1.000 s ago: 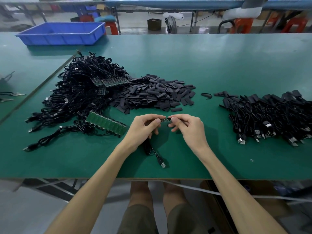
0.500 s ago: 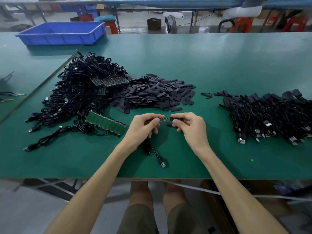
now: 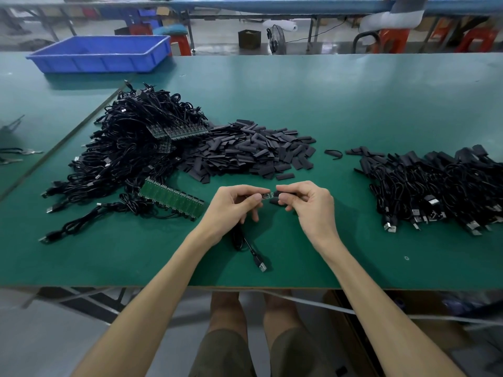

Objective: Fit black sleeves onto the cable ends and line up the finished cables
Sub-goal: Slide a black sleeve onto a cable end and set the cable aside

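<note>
While left grip (image 3: 231, 206) pinches a cable end (image 3: 266, 196), right grip (image 3: 310, 205) pinches a sleeve (image 3: 277, 194); spare sleeves (image 3: 253, 153) lie beyond.

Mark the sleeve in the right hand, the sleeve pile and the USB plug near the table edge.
sleeve (image 3: 277, 193): head view, its exposed end.
sleeve pile (image 3: 253, 153): head view, middle of the heap.
USB plug (image 3: 261, 266): head view, metal shell.

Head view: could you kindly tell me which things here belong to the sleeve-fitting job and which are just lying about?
Job: left hand, pinching a cable's green board end; right hand, holding a black sleeve; sleeve pile; unsleeved cable heap; finished cables on the right.
Lying about: blue tray; metal tools at the far left; floor fan behind the table.
</note>
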The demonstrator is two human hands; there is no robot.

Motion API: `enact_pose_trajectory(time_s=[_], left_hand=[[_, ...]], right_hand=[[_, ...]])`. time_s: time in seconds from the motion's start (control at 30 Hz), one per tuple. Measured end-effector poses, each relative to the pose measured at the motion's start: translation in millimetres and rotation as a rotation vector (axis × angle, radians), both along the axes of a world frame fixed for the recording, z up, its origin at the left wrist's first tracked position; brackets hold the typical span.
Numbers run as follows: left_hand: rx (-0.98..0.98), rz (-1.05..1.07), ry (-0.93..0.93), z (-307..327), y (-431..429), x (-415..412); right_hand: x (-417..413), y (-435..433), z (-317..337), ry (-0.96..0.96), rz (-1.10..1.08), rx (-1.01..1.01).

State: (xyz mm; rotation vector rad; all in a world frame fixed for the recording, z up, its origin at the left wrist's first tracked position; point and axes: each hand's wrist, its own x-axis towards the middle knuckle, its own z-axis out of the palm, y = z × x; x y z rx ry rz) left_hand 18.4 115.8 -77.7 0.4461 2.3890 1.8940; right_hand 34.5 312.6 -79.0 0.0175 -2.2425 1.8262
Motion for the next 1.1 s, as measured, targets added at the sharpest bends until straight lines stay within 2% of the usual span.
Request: enact_pose_trajectory(time_s=[0.4,0.6,0.87,1.1], left_hand=[[0.100,0.075,0.006,-4.2,1.8,-3.7],[0.132,0.004,-0.012,-1.5,-1.8,-3.1],[0.115,0.008,-0.018,-1.0,1.8,-2.4],[0.118,-0.022,0.008,-1.6,-0.9,-3.8]], right_hand=[[1.8,-2.9,2.4,0.012,0.113,0.016],[1.3,-2.6,1.7,0.004,0.121,0.046],[0.0,-4.1,-0.3,0.020,0.137,0.204],[1.1,-4.0,-2.5,0.021,0.215,0.151]])
